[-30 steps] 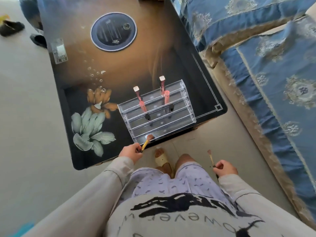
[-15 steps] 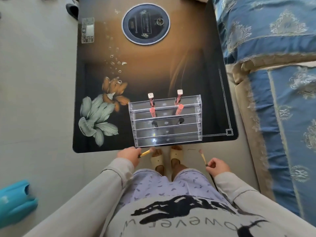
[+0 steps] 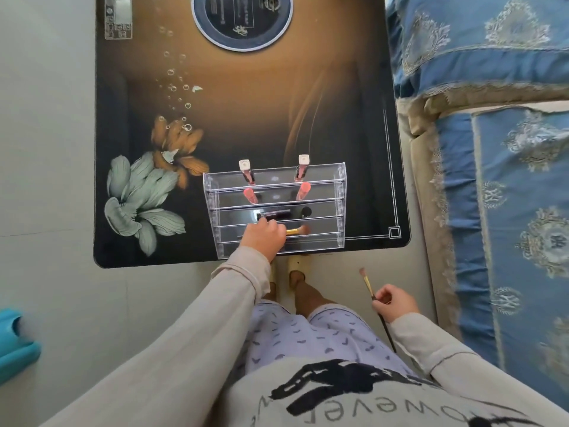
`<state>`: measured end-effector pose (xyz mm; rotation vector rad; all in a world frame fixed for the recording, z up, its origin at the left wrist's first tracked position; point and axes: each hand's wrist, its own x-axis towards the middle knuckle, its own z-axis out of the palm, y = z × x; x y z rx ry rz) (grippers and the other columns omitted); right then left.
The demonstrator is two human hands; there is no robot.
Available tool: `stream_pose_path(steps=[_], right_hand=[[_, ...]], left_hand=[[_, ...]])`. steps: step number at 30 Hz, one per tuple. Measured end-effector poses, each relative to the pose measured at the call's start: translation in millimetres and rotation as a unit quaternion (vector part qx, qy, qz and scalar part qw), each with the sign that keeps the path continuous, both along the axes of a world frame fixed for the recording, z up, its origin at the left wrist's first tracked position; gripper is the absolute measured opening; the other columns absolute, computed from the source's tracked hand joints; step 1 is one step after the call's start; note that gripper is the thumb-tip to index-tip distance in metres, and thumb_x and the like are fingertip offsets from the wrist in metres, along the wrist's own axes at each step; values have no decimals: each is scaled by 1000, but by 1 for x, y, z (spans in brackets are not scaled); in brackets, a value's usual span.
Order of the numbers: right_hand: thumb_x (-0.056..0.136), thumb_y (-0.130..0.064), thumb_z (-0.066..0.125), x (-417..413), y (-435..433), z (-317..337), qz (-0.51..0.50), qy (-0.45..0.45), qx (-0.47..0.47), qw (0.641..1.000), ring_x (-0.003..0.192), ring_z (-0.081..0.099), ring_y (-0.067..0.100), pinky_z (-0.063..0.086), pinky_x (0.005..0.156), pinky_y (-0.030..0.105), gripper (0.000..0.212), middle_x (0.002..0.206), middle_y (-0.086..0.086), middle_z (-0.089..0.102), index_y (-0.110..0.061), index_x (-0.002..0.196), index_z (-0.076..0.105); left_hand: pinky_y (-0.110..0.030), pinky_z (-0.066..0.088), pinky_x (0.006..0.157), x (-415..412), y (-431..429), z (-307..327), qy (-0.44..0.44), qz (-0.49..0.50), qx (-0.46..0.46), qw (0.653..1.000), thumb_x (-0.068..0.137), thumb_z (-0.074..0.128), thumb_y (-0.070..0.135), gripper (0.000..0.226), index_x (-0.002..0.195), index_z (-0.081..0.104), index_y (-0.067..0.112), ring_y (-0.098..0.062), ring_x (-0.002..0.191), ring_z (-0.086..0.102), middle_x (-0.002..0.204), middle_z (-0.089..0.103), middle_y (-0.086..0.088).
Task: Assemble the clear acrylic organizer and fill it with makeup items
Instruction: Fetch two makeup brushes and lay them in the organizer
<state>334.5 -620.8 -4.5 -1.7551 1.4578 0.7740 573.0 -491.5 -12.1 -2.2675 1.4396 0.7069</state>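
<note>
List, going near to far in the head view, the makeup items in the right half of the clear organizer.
Gold-ferruled brush → black round-topped item → pink tube → white-capped tube.

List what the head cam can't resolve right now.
Head view only:
1. Handle of the gold-ferrule brush: covered by the left hand.
2. Round dark disc: cut by the top edge, print too small.
3. Blue object: cropped by the left edge, identity unclear.
4. Middle of the thin brush: hidden inside the right hand.
</note>
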Motion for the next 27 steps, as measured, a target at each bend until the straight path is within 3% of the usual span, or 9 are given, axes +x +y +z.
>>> stream_pose_path(steps=[3,9,14,21,25,27], right_hand=[[78,-1,63,-1,2,0,-16,1,1,1000,68,48,19,33,56,20,37,72,6,54,-21,55,42],[79,-1,62,6,7,1,-19,0,15,1000,71,51,20,40,69,22,35,72,6,55,-21,57,43],[79,-1,61,13,7,2,-20,-5,13,1000,68,50,21,40,67,22,35,61,-1,51,-21,57,43],[79,0,60,17,7,1,-20,-10,6,1000,70,51,21,40,61,20,35,72,8,56,-21,57,43],[79,-1,60,23,4,1,-15,-22,-11,1000,69,50,21,39,50,16,35,74,9,56,-21,56,43],[79,-1,60,28,3,1,-12,-29,-18,999,71,50,21,39,56,20,33,75,8,56,-20,58,44]], left_hand=[[-36,52,83,-2,0,-4,-5,-3,10,1000,92,48,6,25,117,49,4,-31,107,58,116,61,-14],[-36,52,87,-3,0,-13,-23,-34,22,999,94,48,11,28,120,50,3,-31,109,58,117,60,-16],[-36,52,87,-5,4,-18,-18,-26,15,999,94,48,11,29,122,49,3,-31,111,56,119,59,-16],[-34,51,90,-3,12,-25,9,-8,-3,1000,92,52,13,40,130,42,5,-29,114,53,126,53,-14],[-35,47,96,-5,18,-29,29,28,-14,999,92,53,15,44,133,39,9,-29,121,47,132,48,-12],[-36,44,101,-4,21,-29,52,70,-31,996,92,52,15,45,134,38,10,-28,125,44,136,46,-11]])
